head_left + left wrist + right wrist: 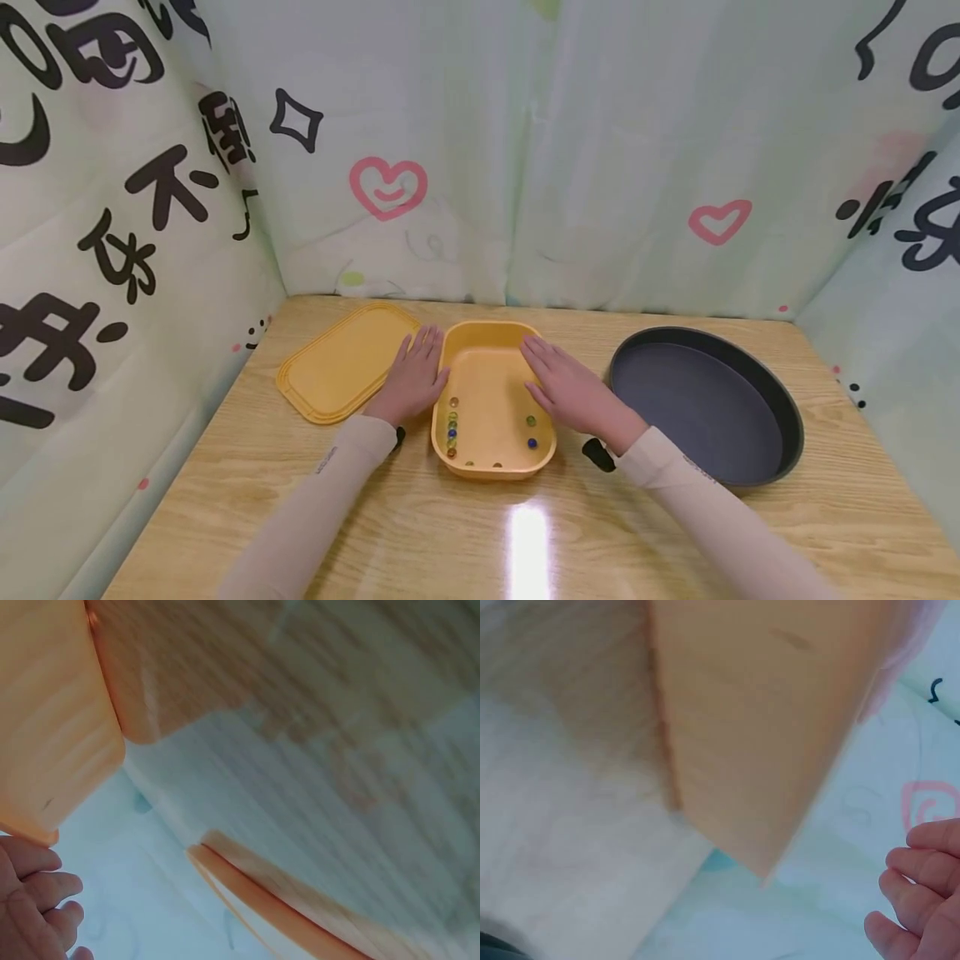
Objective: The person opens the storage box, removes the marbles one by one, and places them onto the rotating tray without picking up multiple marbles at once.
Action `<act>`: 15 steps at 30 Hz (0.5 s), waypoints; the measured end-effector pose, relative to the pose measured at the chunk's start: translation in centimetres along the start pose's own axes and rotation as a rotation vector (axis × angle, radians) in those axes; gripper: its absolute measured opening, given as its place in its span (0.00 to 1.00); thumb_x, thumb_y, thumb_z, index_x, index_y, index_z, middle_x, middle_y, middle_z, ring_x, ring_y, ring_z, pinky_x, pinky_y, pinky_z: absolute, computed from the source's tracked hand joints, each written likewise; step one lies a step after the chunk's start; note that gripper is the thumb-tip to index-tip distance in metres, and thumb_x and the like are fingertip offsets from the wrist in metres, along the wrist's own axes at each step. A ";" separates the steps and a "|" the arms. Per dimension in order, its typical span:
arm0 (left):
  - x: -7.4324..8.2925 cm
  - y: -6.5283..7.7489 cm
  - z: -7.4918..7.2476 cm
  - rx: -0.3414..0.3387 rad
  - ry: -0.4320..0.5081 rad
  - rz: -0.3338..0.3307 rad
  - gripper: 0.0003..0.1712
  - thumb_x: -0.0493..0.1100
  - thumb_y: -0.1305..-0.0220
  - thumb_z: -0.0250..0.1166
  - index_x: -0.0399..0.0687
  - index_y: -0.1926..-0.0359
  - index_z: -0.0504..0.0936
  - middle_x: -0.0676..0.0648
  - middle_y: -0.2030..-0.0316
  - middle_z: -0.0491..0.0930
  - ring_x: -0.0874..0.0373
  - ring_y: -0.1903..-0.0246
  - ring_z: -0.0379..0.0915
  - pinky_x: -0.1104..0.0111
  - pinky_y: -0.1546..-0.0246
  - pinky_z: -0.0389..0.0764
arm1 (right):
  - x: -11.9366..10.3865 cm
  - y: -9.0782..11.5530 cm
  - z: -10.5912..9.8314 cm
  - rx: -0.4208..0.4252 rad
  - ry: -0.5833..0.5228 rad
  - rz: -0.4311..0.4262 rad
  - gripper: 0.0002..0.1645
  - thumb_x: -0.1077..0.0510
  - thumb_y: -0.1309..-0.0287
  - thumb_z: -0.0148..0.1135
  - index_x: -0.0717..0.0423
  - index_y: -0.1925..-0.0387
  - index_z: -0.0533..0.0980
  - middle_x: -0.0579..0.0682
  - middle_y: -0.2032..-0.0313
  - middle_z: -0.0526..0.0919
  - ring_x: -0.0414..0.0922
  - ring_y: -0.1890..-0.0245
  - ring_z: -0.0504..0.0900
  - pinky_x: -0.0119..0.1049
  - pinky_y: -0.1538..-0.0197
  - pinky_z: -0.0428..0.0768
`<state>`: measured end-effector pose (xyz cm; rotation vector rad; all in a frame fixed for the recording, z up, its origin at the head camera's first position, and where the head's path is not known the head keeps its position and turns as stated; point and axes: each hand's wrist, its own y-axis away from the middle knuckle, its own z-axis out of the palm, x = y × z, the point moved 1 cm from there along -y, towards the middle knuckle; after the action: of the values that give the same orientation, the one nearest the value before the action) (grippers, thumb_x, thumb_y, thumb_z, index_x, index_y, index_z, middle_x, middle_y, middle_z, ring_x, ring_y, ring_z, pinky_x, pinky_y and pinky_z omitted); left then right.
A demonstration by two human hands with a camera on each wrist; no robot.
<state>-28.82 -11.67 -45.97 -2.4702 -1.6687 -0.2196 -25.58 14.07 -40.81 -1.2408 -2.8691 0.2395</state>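
Observation:
A yellow-orange plastic container (pixel 491 367) stands on the table with its long sides running front to back. Several small glass marbles (pixel 452 423) line its left side inside, and a green and a blue marble (pixel 532 443) lie at its right. My left hand (pixel 412 379) is at the container's left rim, fingers straight and pointing away. On the other side, my right hand (pixel 576 390) has its straight fingers at the right rim. Whether either hand touches the rim cannot be made out. Each wrist view shows extended fingers near the container's outer wall (pixel 52 697).
A flat yellow-orange lid (pixel 348 362) lies left of the container, partly behind the left hand. To the right, a large round dark pan (pixel 705 408) rests close to the right hand. Printed curtains (pixel 525 167) stand along the back and sides of the wooden table (pixel 420 533).

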 end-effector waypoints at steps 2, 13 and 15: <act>0.1 -0.1 -0.1 0.004 -0.010 0.004 0.36 0.50 0.27 0.43 0.35 0.28 0.45 0.38 0.27 0.46 0.46 0.26 0.36 0.52 0.26 0.38 | 0.0 -0.6 -0.6 -0.005 -0.005 -0.009 0.34 0.54 0.32 0.48 0.71 0.33 0.57 0.65 0.31 0.58 0.58 0.30 0.58 0.51 0.31 0.61; 0.1 -0.3 -0.1 -0.002 -0.057 -0.003 0.36 0.50 0.28 0.43 0.35 0.28 0.46 0.38 0.27 0.45 0.47 0.26 0.37 0.54 0.26 0.40 | -0.3 -4.1 -2.1 -0.019 -0.159 0.017 0.33 0.50 0.32 0.49 0.62 0.32 0.58 0.60 0.32 0.62 0.55 0.33 0.64 0.51 0.33 0.66; 0.1 -0.2 -0.1 -0.004 -0.058 -0.005 0.36 0.50 0.28 0.43 0.35 0.28 0.46 0.38 0.27 0.46 0.47 0.26 0.37 0.54 0.26 0.41 | -0.4 -4.7 -2.1 -0.040 -0.199 0.038 0.33 0.50 0.32 0.48 0.61 0.31 0.58 0.59 0.32 0.63 0.55 0.33 0.64 0.51 0.34 0.67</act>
<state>-29.00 -11.53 -45.82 -2.4988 -1.6985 -0.1529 -28.58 10.83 -38.07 -1.3529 -3.0317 0.3251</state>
